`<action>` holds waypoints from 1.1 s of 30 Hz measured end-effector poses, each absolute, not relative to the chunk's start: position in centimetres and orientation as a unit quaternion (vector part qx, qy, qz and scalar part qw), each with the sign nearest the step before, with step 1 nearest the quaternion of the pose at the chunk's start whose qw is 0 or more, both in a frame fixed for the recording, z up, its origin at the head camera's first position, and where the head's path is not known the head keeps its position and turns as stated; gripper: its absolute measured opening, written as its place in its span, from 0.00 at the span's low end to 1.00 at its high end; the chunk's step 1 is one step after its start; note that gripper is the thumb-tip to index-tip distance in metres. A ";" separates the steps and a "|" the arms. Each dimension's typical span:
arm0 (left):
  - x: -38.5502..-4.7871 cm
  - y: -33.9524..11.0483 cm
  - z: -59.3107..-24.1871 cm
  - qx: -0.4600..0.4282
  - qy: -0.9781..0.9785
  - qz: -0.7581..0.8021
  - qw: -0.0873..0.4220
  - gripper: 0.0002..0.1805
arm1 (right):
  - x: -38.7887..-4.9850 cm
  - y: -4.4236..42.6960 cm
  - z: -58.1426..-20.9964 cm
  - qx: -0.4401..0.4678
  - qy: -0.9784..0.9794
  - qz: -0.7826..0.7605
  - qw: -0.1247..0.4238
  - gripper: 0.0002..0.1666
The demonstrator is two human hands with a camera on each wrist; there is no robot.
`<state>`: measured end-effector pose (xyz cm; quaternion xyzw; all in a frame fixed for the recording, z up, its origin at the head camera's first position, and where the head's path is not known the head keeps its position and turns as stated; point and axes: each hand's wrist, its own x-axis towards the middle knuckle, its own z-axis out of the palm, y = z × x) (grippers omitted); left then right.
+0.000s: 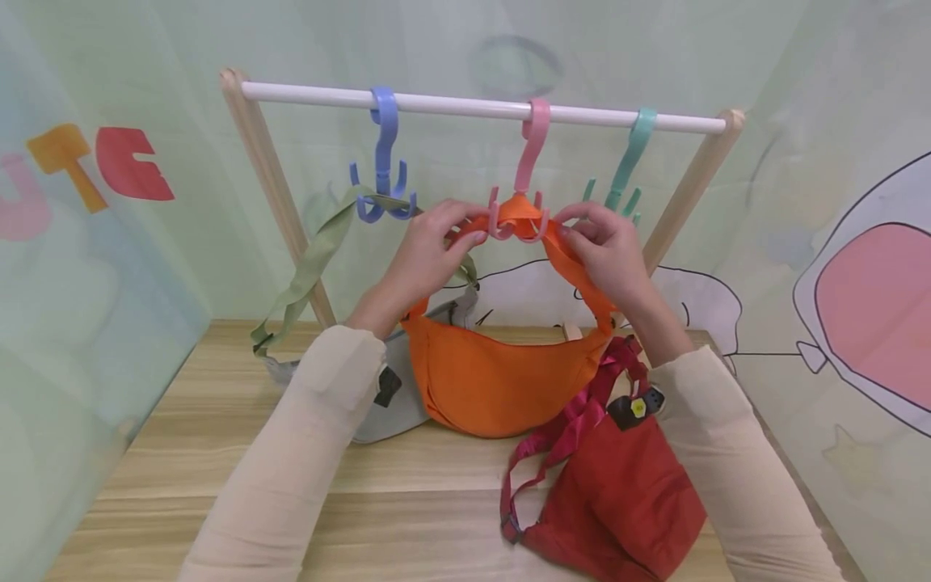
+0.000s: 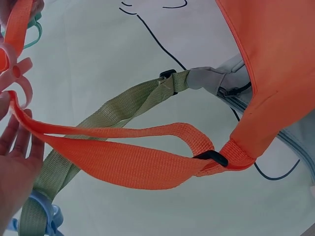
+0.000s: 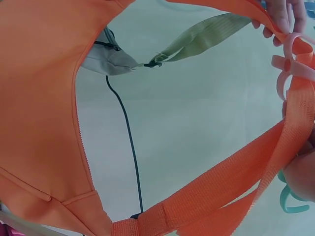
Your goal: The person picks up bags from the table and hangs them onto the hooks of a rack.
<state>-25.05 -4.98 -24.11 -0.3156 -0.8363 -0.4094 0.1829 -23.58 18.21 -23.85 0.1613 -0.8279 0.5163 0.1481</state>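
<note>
Left hand (image 1: 435, 244) pinches the orange strap (image 1: 566, 260) just left of the pink hook (image 1: 534, 145), right hand (image 1: 608, 252) pinches it just right! The orange bag (image 1: 502, 380) hangs below; red bag (image 1: 625, 501) near right, grey bag (image 1: 403, 388) behind, left.

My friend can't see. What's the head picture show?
A left hand and right hand hold an orange waist bag by its strap at a pink hook on a rail. A gray bag has its green strap over a blue hook; a red bag lies on the wooden table.
</note>
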 end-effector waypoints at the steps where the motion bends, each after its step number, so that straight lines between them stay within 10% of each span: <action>1: -25.1 -5.0 -24.1 -0.315 -0.837 -0.408 0.184 0.16 | -23.6 18.2 -23.9 0.161 -0.830 0.513 0.150 0.10; 33: -24.5 -4.9 -25.6 -0.288 -0.836 -0.428 0.187 0.18 | -22.4 19.1 -26.1 0.218 -0.859 0.452 0.099 0.20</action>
